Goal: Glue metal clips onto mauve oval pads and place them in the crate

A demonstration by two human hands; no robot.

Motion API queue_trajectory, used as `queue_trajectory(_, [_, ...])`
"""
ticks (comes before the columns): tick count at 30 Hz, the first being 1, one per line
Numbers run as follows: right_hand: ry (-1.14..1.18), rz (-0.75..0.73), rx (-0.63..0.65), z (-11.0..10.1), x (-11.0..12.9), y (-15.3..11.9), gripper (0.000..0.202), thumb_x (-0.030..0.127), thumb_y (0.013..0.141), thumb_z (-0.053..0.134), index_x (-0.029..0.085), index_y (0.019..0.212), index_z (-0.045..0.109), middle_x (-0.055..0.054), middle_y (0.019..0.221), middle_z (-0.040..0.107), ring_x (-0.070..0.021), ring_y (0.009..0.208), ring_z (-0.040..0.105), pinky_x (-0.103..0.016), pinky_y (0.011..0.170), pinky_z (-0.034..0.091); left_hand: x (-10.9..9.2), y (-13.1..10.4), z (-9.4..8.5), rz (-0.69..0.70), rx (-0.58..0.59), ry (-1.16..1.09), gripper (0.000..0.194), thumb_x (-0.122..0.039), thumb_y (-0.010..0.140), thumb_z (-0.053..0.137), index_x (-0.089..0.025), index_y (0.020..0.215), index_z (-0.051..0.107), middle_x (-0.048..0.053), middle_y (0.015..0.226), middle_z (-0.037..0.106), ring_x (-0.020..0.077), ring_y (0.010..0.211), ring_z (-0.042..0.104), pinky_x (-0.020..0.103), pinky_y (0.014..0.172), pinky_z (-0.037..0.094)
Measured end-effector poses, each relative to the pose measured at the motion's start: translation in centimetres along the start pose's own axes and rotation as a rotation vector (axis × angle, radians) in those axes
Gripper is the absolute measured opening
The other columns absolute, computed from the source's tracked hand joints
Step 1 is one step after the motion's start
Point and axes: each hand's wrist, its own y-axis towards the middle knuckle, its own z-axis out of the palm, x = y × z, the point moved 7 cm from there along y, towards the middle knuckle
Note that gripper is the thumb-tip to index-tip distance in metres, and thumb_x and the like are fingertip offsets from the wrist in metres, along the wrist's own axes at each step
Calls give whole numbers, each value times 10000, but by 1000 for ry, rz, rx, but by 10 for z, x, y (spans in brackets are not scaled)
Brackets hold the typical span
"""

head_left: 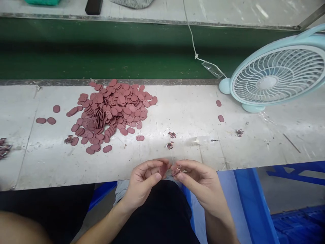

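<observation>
Between its thumb and fingers my left hand [146, 181] pinches a dark red oval disc [163, 169], just over the table's front edge. Close beside it, my right hand [200, 181] holds a small, crumpled-looking metallic piece [177, 169] at its fingertips. The two hands are slightly apart. Beyond them lie two similar small metallic pieces [170, 145], and to the right a clear bottle [203, 140] with a thin dark needle tip. A large heap of dark red oval discs [122, 105] spreads over the table to the left.
A light blue fan [269, 81] stands at the back right, its white cable [191, 37] running up to the shelf. A dark phone-like object [93, 6] lies on that shelf. More metallic pieces [4, 148] sit at the far left. Blue crates [299, 223] are below right.
</observation>
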Motion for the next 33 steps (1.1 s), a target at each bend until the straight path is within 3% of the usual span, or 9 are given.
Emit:
queue_trajectory(4, [-81,17,-34,5,-2,2,211,244,862,739,269,1071,749,-28,989,769,-180,924,737,-332,859,629,-3,-2,3,60,36,82,216,-149,844,728,-226,1043,763,93,1232,715,238,1060,691,360,882,590])
queue_trajectory(9, [-179,13,-55,9,0,2,254,270,865,737,266,1118,743,-34,994,780,-175,879,747,-304,805,635,0,-4,0,54,7,121,223,-140,828,743,-219,1035,754,106,1218,720,236,968,716,308,741,610])
queue_trajectory(12, [-189,2,-58,9,2,2,227,268,856,746,255,1082,761,-42,1025,780,-184,879,748,-316,803,634,2,-3,-3,51,-21,114,199,-138,807,765,-205,994,750,105,1207,729,226,951,722,309,759,608])
queue_trajectory(16, [-180,9,-40,6,0,4,194,257,844,761,255,1038,775,-32,989,783,-163,840,736,-297,786,618,3,-2,-4,38,-37,120,143,-116,785,783,-189,905,751,86,1183,746,203,951,725,329,862,587])
queue_trajectory(22, [-101,92,56,5,-5,10,168,246,831,772,243,1000,770,-23,952,785,-154,826,729,-289,772,604,3,-1,-2,30,-28,190,62,-178,791,785,-163,735,760,98,1041,784,199,811,712,316,745,567])
queue_trajectory(27, [-86,111,75,7,-4,12,171,251,822,780,212,987,760,-30,903,777,-148,795,728,-273,741,610,4,-2,-1,17,-39,192,97,-215,803,780,-168,719,769,90,943,789,197,776,700,313,717,556])
queue_trajectory(33, [64,150,74,10,-12,14,151,244,786,811,205,921,757,-12,856,777,-132,729,732,-251,694,627,0,-3,6,56,-34,151,96,-192,827,752,-176,734,772,87,1019,778,199,783,703,347,746,582])
